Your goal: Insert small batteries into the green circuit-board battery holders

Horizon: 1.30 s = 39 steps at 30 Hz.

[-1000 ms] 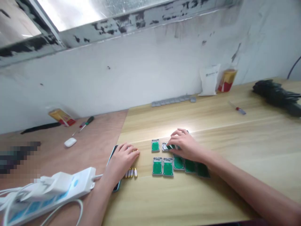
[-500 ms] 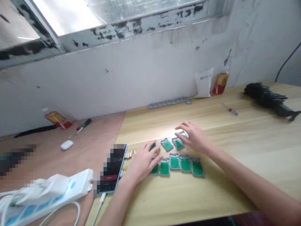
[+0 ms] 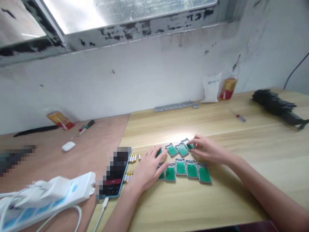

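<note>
Green boards (image 3: 180, 167) in grey frames lie in two rows to the right of the phone (image 3: 116, 178), within reach of both hands. The right hand (image 3: 205, 149), on the side farther from the phone, bends its thumb and fingertips about the end board (image 3: 188, 144) of the back row; whether they pinch the frame or merely touch it cannot be told. The left hand (image 3: 148, 167), just right of the phone, is palm down, fingers spread and thumb apart, clamped on nothing visible; its fingertips partly cover the back-row board (image 3: 158, 152) nearest the phone, perhaps to steady it. The back row's uncovered boards sit askew, the front row straighter, all green side up, probably so that each shows and can be reached singly. What look like small batteries (image 3: 132, 158) lie in groups beside the phone's right edge, packed close, perhaps against rolling. A white cable (image 3: 102, 209) meets the phone's near end, likely to charge it, and a power strip (image 3: 82, 190) lies to its left. Beyond the phone to the right, grey pieces (image 3: 176, 107) line the foot of the wall (image 3: 145, 83), seemingly kept out of the way, near a white packet (image 3: 210, 88).
</note>
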Available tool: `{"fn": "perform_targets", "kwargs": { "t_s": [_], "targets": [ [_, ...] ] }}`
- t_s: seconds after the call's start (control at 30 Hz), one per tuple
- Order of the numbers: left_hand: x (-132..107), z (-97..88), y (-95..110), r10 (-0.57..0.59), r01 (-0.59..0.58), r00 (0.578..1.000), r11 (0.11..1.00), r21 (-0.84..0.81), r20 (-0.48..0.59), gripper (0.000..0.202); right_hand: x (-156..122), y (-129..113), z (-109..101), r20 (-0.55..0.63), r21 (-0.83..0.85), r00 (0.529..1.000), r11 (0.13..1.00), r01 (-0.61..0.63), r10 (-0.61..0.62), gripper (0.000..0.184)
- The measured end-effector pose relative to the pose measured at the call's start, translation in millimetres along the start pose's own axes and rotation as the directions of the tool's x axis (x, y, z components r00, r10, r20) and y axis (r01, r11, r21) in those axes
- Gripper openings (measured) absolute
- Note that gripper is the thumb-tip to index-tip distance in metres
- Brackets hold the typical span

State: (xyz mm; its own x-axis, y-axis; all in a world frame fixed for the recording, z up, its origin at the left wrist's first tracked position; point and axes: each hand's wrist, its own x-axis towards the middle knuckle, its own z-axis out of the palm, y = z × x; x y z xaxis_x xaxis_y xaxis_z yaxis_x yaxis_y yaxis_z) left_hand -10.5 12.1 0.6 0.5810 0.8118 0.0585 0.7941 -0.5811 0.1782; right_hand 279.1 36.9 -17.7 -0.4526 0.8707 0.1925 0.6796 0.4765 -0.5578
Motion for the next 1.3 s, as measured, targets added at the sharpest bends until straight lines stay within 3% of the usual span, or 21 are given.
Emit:
{"fn": "perform_targets", "kwargs": {
  "t_s": [0.2, 0.47, 0.63, 0.73, 0.87, 1.03, 1.13, 1.3],
  "targets": [
    [4.5, 2.9, 3.4, 0.047, -0.047, 0.998, 0.999, -0.016, -0.031, 0.047, 2.9, -8.2, 4.5, 0.025, 0.010, 0.999, 1.000, 0.021, -0.022, 0.024],
    [3.6, -1.1, -2.2, 0.023, -0.024, 0.998, 1.000, -0.019, -0.061, 0.041, 14.2, -16.6, 20.1, -0.070, 0.018, 0.995, 0.998, 0.068, -0.066, 0.015],
    [-22.0, -16.5, -20.0, -0.030, 0.035, 0.987, 0.999, 0.027, -0.160, 0.036, 6.6, -10.5, 11.0, -0.070, 0.094, 0.995, 0.992, 0.081, -0.074, 0.022],
    [-49.2, -24.2, -36.9, -0.045, 0.054, 0.988, 0.997, 0.051, -0.148, 0.039, -5.1, -8.0, -1.9, -0.028, 0.124, 0.998, 0.991, 0.059, -0.056, 0.026],
    [-79.1, -25.6, -50.9, -0.077, 0.085, 0.991, 0.994, 0.075, -0.111, 0.040, -32.8, -9.0, -12.5, 0.046, 0.113, 0.998, 0.993, 0.036, -0.042, 0.043],
    [-89.4, -21.2, -54.7, -0.081, 0.091, 0.990, 0.992, 0.083, -0.112, 0.032, -71.9, -5.0, -4.8, 0.055, -0.014, 0.998, 0.999, -0.034, 0.035, 0.079],
    [-87.4, -20.7, -56.0, -0.058, 0.069, 0.990, 0.994, 0.081, -0.131, 0.024, -81.6, -2.4, 1.4, 0.033, -0.083, 0.996, 0.993, -0.083, 0.086, 0.068],
    [-82.3, -22.9, -54.4, -0.021, 0.028, 0.991, 0.998, 0.050, -0.133, 0.021, -73.9, -5.2, 1.0, 0.041, -0.029, 0.997, 0.998, -0.064, 0.065, 0.049]
  ]
}}
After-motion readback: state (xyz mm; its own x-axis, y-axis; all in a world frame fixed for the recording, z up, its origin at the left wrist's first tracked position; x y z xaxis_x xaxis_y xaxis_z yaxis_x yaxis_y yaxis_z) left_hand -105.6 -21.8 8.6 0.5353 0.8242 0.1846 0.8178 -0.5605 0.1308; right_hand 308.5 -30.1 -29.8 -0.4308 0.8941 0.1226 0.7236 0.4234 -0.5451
